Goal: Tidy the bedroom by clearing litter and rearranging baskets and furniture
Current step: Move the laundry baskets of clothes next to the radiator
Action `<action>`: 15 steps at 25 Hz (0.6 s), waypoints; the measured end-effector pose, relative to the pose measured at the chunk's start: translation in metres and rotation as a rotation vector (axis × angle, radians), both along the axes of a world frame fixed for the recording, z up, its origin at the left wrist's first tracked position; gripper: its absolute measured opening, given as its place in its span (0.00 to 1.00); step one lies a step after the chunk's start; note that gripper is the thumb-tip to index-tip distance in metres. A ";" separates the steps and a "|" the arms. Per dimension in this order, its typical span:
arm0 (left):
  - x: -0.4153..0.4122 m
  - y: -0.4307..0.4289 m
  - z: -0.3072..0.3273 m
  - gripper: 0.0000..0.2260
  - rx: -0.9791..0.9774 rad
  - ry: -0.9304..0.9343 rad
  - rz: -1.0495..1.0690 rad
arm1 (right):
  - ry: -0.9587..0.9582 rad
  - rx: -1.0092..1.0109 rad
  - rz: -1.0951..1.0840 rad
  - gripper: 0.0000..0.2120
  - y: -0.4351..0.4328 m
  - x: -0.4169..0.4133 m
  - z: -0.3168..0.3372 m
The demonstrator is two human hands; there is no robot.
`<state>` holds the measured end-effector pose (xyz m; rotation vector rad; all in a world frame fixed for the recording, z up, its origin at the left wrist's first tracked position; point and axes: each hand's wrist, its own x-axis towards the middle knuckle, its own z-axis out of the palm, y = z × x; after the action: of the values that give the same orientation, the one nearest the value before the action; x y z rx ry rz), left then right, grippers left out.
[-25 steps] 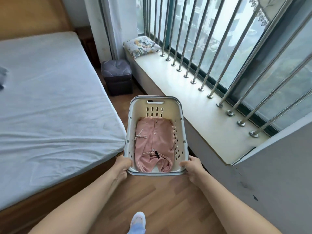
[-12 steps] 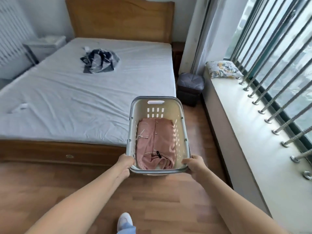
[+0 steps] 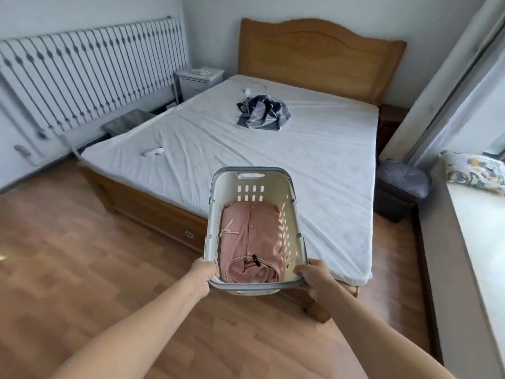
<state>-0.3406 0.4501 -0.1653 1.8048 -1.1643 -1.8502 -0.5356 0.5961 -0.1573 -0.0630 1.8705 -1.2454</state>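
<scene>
Before wooden bed (image 3: pixel 273 149), plank floor (image 3: pixel 82 269) — held basket (image 3: pixel 251 184), pink garment (image 3: pixel 251 236) inside

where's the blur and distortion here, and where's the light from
Head view: motion blur smears the left edge, worst on the slatted panel; the wide lens bends the sill and curtain; daylight from the right dapples the pink garment in the basket.

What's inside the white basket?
A pink buttoned garment lies in the basket, covering most of its bottom. Anything under the garment is hidden.
</scene>
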 end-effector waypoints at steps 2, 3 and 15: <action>0.037 -0.028 0.005 0.14 0.008 -0.010 0.060 | -0.001 -0.017 0.070 0.08 -0.041 0.028 0.002; 0.059 -0.045 0.008 0.13 0.011 -0.022 0.095 | 0.001 -0.022 0.107 0.09 -0.065 0.045 0.003; 0.270 -0.182 0.015 0.12 0.047 -0.006 0.391 | -0.040 -0.052 0.423 0.10 -0.271 0.225 0.011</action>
<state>-0.0704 0.2686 -0.1499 1.9006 -0.7077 -1.6545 -0.3103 0.3248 -0.1464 -0.4359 1.6787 -0.9914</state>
